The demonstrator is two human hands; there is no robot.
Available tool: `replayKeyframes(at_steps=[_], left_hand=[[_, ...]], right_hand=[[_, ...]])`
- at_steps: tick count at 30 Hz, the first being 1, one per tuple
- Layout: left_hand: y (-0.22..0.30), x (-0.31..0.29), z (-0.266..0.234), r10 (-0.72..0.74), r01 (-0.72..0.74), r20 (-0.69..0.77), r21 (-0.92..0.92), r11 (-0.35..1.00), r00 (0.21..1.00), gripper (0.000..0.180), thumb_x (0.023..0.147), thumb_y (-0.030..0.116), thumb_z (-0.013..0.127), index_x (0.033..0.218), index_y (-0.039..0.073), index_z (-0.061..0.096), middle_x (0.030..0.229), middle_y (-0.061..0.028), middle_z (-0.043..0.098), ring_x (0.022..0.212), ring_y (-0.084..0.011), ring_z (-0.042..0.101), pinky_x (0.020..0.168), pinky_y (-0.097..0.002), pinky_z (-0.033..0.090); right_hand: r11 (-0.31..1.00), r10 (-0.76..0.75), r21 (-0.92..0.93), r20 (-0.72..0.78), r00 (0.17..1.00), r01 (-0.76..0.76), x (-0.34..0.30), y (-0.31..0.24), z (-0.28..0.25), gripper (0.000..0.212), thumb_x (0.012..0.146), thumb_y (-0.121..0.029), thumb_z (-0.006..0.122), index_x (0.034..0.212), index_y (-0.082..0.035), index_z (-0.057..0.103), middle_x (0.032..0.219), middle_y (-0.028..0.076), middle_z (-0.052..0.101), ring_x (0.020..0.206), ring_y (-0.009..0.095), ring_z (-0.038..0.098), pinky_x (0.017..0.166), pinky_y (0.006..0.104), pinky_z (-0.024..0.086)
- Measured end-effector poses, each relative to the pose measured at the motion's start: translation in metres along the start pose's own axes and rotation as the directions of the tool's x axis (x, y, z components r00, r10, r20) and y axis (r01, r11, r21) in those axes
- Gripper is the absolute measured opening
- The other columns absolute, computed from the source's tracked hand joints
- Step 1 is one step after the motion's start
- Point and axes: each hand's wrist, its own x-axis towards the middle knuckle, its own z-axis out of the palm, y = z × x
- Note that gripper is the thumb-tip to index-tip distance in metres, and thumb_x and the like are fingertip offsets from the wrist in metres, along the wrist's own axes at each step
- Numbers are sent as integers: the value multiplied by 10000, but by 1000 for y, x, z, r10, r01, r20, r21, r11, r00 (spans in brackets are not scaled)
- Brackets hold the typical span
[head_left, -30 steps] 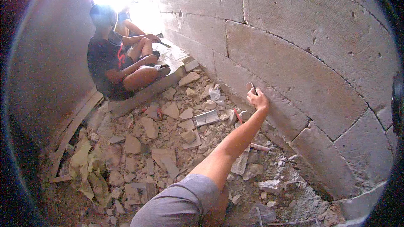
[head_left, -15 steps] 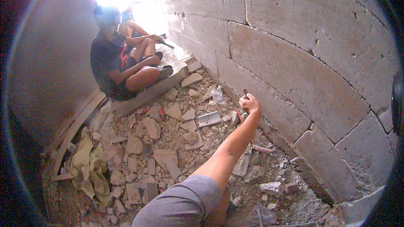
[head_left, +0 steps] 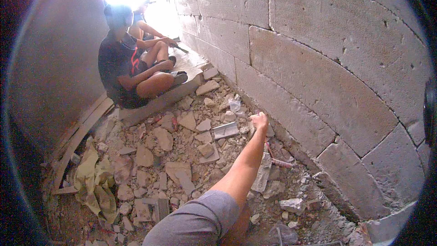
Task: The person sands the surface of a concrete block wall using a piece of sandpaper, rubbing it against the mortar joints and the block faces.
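Note:
My left arm, in a grey sleeve, reaches out over the rubble (head_left: 209, 125) toward the foot of the block wall. At its end my left hand (head_left: 259, 121) is closed, fingers curled in; what it holds, if anything, is hidden. Just beyond the hand lies a crumpled clear plastic piece (head_left: 234, 105), and to its left a grey metal channel (head_left: 226, 130). Nearer to me, beside the forearm, are a reddish tube-like piece (head_left: 282, 163) and a long grey slab (head_left: 262, 173). My right hand is not seen. A patch of skin below the forearm cannot be made out.
The block wall (head_left: 314, 64) runs along my right. Ahead, a person (head_left: 120, 68) sits on a concrete ledge (head_left: 157, 102), and another is behind; a dark tool (head_left: 182, 49) is held there. A yellowish cloth (head_left: 94, 182) lies at left by a curved board (head_left: 79, 139).
My left hand has moved down and slightly left, away from the wall. The dark brown piece that stuck up from its fingers no longer shows. The seated person has barely moved.

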Motion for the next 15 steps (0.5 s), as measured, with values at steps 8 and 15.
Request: replayKeyframes(at_steps=[8,15], left_hand=[[-14,15,6,23,-21,55,-36,999,998,364,741,208,623,997,7,461,970,-207,595,927,-343,598,844,-416,465],[-2,-7,-9,7,-12,75,54,998,997,331,744,100,603,1042,52,467,1030,-208,585,981,-322,588,856,-427,464]], right_hand=[[1000,2,-24,-11,1000,-2,2,-7,2,278,877,-163,507,1101,-12,576,991,119,617,928,216,562,841,317,425],[999,31,-18,-11,999,-31,3,-5,3,298,882,-186,507,1116,-14,571,998,123,616,937,224,561,850,328,421]])
